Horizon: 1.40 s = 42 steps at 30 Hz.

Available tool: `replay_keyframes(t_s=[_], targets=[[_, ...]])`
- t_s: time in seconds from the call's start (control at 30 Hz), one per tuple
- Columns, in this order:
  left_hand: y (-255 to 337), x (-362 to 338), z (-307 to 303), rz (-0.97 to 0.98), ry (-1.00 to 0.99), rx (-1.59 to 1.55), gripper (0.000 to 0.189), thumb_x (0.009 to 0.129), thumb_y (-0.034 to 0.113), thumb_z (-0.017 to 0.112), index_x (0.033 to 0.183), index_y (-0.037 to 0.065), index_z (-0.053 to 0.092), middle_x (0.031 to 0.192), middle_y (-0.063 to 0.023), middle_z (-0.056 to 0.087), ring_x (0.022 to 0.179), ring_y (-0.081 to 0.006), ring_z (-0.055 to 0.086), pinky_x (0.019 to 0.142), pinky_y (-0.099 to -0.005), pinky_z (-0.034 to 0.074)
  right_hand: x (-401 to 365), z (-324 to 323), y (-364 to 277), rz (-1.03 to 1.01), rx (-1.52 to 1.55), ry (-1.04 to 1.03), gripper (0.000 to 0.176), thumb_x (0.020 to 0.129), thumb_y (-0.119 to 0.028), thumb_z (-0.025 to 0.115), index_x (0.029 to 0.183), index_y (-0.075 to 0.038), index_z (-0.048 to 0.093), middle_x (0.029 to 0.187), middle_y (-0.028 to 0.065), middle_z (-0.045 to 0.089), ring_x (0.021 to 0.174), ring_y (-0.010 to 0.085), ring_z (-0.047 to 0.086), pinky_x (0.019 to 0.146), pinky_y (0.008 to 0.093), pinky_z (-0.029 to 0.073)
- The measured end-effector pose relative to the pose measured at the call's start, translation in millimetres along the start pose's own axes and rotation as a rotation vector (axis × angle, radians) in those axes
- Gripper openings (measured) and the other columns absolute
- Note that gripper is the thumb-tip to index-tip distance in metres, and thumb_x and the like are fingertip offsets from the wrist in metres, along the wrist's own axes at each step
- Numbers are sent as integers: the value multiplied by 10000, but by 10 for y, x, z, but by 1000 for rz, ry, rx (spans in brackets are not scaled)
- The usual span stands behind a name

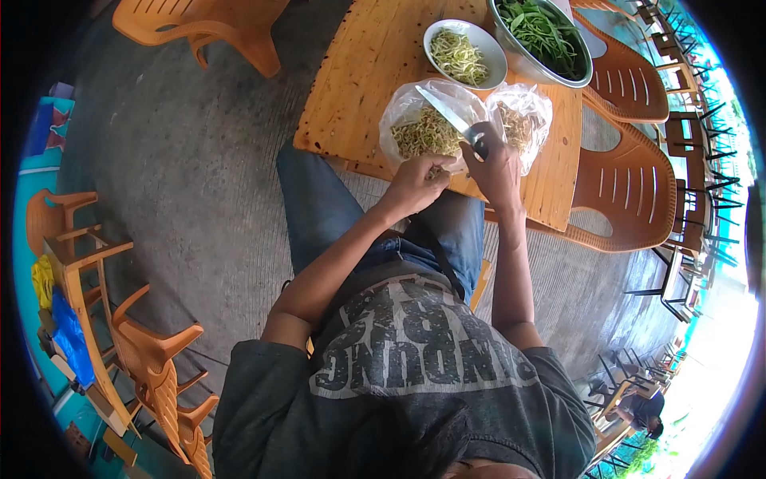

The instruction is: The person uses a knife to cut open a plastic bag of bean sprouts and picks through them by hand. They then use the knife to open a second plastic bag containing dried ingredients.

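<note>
My right hand grips a knife by its dark handle, the blade pointing up and to the left over a clear plastic bag. Inside this bag lies a heap of bean sprouts with brownish ends. At the bag's near edge, my left hand is closed on a small bunch of bean sprouts, mostly hidden by the fingers. Just right of the knife hand, a second plastic bag holds pale brownish bits that I cannot make out clearly.
A white bowl of pale sprouts and a metal basin of green leaves stand farther back on the wooden table. Orange plastic chairs line the table's right side. Another person sits far off at lower right.
</note>
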<state>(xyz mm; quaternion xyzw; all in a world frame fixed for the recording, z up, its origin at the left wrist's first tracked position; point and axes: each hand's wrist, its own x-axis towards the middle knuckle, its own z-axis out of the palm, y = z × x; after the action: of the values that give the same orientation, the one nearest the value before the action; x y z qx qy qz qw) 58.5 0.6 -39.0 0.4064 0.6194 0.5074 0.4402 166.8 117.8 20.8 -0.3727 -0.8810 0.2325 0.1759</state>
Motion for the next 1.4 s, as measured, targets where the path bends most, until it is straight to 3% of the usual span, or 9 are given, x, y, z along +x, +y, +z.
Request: replay_keyframes(t_s=[0.17,0.37,0.47,0.67,0.83,0.93,1.1,1.33,1.4], targets=[[-21,23,36,33,-62,-22,305,908,61,525,1197,-21,576,1001,-86,666,780,-104,640,728,-235,512,92,144,129,24,-83,-27,237,778,-238,676,943,-68,664,757,146,667,702,329,653,622,402,509],[74,-75,-90,-222,-106,-462,253,928,110,533,1148,31,630,815,3,616,625,-26,502,556,-170,417,132,144,198,9,-86,-9,190,768,-206,673,868,-45,665,708,152,655,636,340,629,583,392,492],[299,-172,-214,-220,-25,-671,233,932,152,551,1122,57,647,765,25,584,586,-9,430,509,-156,341,103,135,236,-10,13,77,181,772,-183,678,863,-27,668,642,128,629,536,262,606,532,345,464],[375,-132,-393,-169,120,-677,216,899,173,617,1040,14,657,805,13,605,613,-15,437,550,-162,349,74,-153,-141,417,796,-30,177,857,-162,644,900,4,687,653,19,614,477,8,413,428,194,312],[452,-57,-372,-149,171,-713,219,883,174,642,1027,10,660,817,12,613,625,-16,426,566,-168,348,54,-60,-91,405,1410,-92,217,859,-83,603,1048,22,589,865,84,671,441,18,358,401,178,283],[451,-49,-297,-146,198,-747,221,877,175,650,1033,18,661,816,18,612,633,-17,429,562,-169,345,18,21,-168,488,1579,-137,195,863,-80,593,1032,15,587,865,92,669,442,14,354,401,177,282],[524,-41,-211,-138,283,-825,197,873,170,655,1017,36,666,800,36,603,647,-13,443,557,-163,347,-88,232,-281,529,1530,-120,185,859,-100,638,1032,-40,612,685,-11,560,448,23,360,407,187,268],[397,-7,-284,-233,214,-1067,157,866,147,654,975,34,648,763,45,569,632,-19,448,549,-166,363,-213,286,-354,409,1303,-99,193,857,-116,652,1025,-21,648,662,-33,549,483,3,376,428,175,274],[440,-18,-324,-266,185,-1095,148,864,136,651,958,24,632,749,45,548,621,-21,443,541,-168,363,-199,204,-302,318,1269,-188,332,898,-204,606,1187,-46,568,669,-27,549,485,-4,372,433,164,264]])
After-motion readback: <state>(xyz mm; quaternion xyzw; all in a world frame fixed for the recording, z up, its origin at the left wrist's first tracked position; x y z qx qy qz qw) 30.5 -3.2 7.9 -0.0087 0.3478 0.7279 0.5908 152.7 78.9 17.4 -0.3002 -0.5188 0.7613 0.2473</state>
